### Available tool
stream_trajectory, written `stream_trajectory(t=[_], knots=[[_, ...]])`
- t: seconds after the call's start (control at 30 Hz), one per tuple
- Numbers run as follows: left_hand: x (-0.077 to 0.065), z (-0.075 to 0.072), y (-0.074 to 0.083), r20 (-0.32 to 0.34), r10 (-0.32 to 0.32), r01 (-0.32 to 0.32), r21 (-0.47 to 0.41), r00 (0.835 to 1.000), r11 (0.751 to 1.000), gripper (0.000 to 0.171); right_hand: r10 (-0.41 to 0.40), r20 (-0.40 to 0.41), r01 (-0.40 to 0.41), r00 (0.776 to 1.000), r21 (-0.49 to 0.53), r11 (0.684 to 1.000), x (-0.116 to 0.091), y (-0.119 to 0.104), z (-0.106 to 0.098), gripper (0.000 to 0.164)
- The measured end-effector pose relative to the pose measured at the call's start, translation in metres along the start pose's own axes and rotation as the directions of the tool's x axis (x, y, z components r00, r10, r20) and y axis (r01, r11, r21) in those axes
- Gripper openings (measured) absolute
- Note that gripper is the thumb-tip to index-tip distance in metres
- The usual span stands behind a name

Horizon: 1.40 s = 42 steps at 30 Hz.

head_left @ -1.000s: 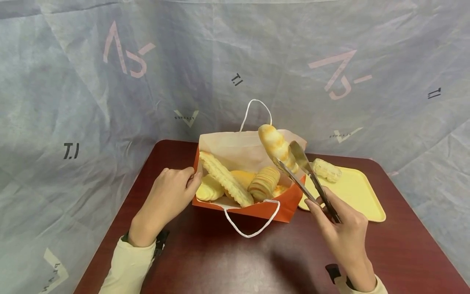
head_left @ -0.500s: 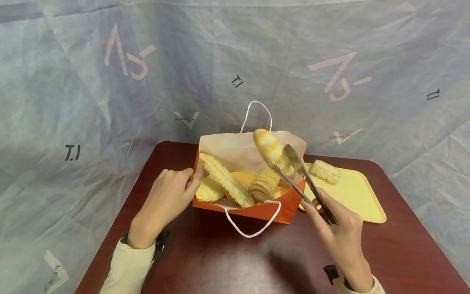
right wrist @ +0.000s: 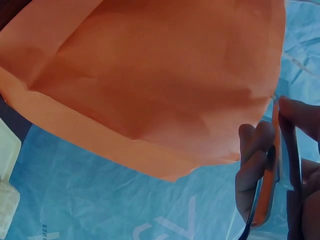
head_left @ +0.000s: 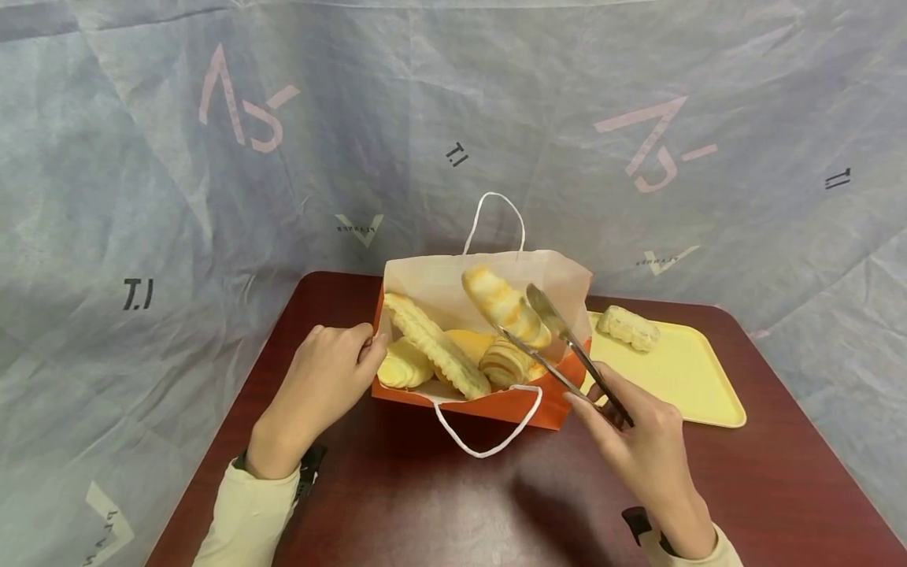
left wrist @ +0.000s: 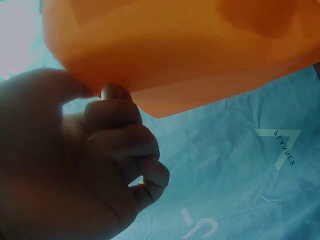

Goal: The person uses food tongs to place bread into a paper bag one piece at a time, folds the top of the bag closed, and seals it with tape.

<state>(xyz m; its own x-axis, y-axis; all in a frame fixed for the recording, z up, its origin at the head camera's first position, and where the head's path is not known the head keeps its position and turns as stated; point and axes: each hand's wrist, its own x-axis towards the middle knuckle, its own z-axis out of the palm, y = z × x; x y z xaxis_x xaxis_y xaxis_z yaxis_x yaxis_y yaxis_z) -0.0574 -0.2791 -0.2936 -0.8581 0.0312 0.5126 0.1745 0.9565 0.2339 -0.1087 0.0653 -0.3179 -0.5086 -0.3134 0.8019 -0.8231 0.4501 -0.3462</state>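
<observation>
In the head view my left hand (head_left: pixel 322 378) pinches the left edge of an orange paper bag (head_left: pixel 567 394); the left wrist view shows thumb and curled index finger on that edge. My right hand (head_left: pixel 641 449) grips metal tongs (head_left: pixel 577 358), whose tips hold a long, ridged, golden-white bread roll (head_left: pixel 499 303) tilted over the bag's open mouth. Inside the bag lie a long wavy-edged bread (head_left: pixel 439 346), a round pale yellow bun (head_left: pixel 406 364) and a ridged, spiral bread (head_left: pixel 506 364), partly hidden by the held roll. In the right wrist view the bag's outside covers most of the picture.
To the right of the bag, a yellow tray (head_left: pixel 697 378) carries one pale, textured bread piece (head_left: pixel 628 328). White cord handles (head_left: pixel 482 453) stand up behind the bag and droop over its front. A grey printed cloth (head_left: pixel 453 118) hangs behind the dark red table (head_left: pixel 425 504).
My right hand has moved left and slightly down with the tongs, bringing the bread roll from the bag's right side toward its middle. My left hand stays at the bag's edge.
</observation>
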Motion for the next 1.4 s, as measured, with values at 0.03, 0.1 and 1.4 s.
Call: stream_trajectory(t=[0.03,0.1,1.4], knots=[[0.0,0.0,0.0,-0.002,0.002,-0.002,-0.001,1.0,1.0,0.039,0.003,0.005,-0.003,1.0,-0.004,1.0,0.0,0.0,0.0,0.03],[0.0,0.0,0.0,-0.013,0.011,-0.011,-0.008,1.0,1.0,0.039,0.005,0.01,-0.005,1.0,-0.009,1.0,-0.001,-0.001,0.0,0.029],[0.0,0.001,0.0,-0.009,0.008,-0.008,-0.012,1.0,1.0,0.038,0.303,-0.144,-0.319,0.942,-0.104,0.942,-0.059,0.078,-0.061,0.04]])
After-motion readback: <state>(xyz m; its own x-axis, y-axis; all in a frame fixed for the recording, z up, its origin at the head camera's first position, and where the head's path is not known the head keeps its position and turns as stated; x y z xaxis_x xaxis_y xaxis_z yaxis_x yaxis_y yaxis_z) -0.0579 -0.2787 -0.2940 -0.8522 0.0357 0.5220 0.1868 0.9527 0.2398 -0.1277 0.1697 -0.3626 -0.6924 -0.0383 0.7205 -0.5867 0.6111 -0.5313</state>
